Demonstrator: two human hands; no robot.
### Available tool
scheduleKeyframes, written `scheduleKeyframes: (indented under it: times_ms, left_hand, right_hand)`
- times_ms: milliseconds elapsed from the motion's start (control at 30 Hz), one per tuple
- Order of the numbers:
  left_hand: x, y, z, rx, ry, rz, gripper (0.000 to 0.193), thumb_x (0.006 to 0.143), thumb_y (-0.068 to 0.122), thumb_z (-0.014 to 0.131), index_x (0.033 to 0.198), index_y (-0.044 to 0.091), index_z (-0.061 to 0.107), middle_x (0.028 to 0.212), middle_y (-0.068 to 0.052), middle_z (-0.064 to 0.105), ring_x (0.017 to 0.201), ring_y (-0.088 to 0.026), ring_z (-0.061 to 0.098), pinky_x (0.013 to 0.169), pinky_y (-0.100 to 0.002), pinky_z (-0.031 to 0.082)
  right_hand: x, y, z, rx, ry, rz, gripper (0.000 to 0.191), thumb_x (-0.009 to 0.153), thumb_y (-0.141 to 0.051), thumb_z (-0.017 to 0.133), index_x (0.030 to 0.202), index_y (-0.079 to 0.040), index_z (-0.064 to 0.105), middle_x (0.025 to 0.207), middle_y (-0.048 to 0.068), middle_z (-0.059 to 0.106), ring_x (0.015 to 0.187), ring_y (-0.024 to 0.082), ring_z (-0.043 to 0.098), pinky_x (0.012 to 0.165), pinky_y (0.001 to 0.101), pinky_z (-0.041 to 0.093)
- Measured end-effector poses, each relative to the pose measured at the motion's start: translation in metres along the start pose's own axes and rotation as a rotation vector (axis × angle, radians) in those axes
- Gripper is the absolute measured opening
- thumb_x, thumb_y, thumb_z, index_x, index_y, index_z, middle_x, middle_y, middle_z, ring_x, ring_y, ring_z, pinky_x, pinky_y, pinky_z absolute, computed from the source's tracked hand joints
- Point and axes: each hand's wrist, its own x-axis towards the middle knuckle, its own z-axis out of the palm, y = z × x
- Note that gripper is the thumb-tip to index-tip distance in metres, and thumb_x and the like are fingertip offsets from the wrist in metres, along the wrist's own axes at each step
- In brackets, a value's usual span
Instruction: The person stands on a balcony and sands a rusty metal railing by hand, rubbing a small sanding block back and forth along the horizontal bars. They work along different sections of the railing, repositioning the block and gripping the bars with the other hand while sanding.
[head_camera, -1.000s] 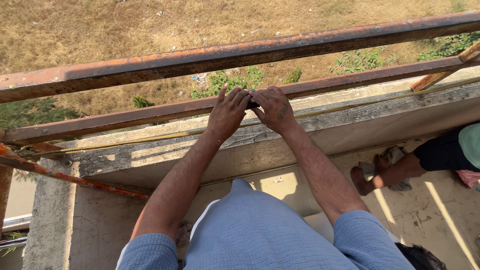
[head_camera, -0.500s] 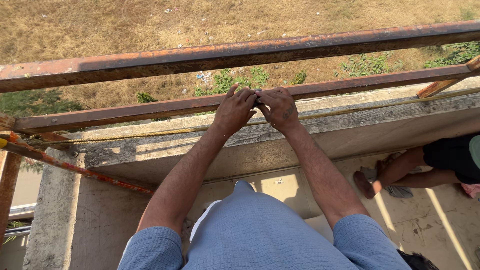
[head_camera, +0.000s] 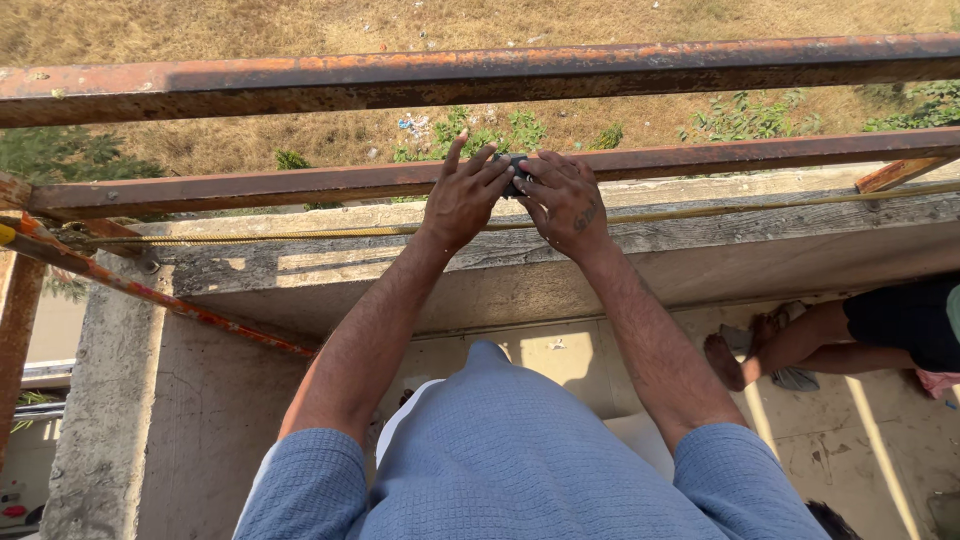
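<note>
Both my hands meet at a small dark object (head_camera: 518, 172) pressed against the lower rusty steel bar (head_camera: 300, 185). My left hand (head_camera: 465, 195) rests over it from the left with fingers spread upward. My right hand (head_camera: 565, 200) closes around it from the right. A thin yellowish string (head_camera: 760, 208) runs taut along the weathered wooden plank (head_camera: 800, 225) just under my wrists. What the dark object is cannot be made out.
A second, thicker rusty bar (head_camera: 480, 75) crosses above. A diagonal orange-red rod (head_camera: 180, 305) slopes at the left beside a concrete column (head_camera: 110, 420). Far below, another person's legs (head_camera: 800, 340) rest on a concrete slab. Dry grass and weeds lie beyond.
My hands stay together on the lower bar; my left fingers have lifted and spread. The view has shifted slightly, showing more of the person below.
</note>
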Motion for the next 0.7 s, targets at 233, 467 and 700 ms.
scheduleKeyframes:
  times_ms: [233, 467, 700]
  left_hand:
    - [-0.048, -0.043, -0.024, 0.037, 0.042, -0.122, 0.025, 0.1, 0.013, 0.066, 0.124, 0.019, 0.071, 0.133, 0.006, 0.07, 0.141, -0.021, 0.051, 0.13, -0.056, 0.012]
    - [-0.099, -0.088, -0.051, 0.041, 0.101, -0.239, 0.025, 0.1, 0.017, 0.069, 0.124, 0.017, 0.076, 0.129, 0.005, 0.073, 0.135, -0.022, 0.057, 0.127, -0.059, 0.018]
    - [-0.136, -0.129, -0.09, 0.048, 0.092, -0.322, 0.021, 0.104, 0.019, 0.07, 0.123, 0.021, 0.077, 0.13, 0.006, 0.073, 0.134, -0.021, 0.058, 0.126, -0.058, 0.023]
  right_hand:
    - [0.044, -0.041, 0.034, 0.08, 0.012, -0.136, 0.016, 0.096, -0.017, 0.074, 0.111, -0.013, 0.079, 0.128, 0.004, 0.073, 0.131, 0.026, 0.062, 0.114, 0.0489, 0.039]
    - [0.089, -0.098, 0.074, 0.192, -0.008, -0.234, 0.009, 0.098, -0.008, 0.067, 0.104, -0.005, 0.072, 0.114, 0.012, 0.074, 0.114, 0.029, 0.068, 0.105, 0.0448, 0.05]
    - [0.134, -0.157, 0.093, 0.219, -0.081, -0.325, 0.011, 0.091, -0.005, 0.06, 0.096, -0.004, 0.069, 0.099, 0.012, 0.071, 0.098, 0.03, 0.068, 0.097, 0.0445, 0.051]
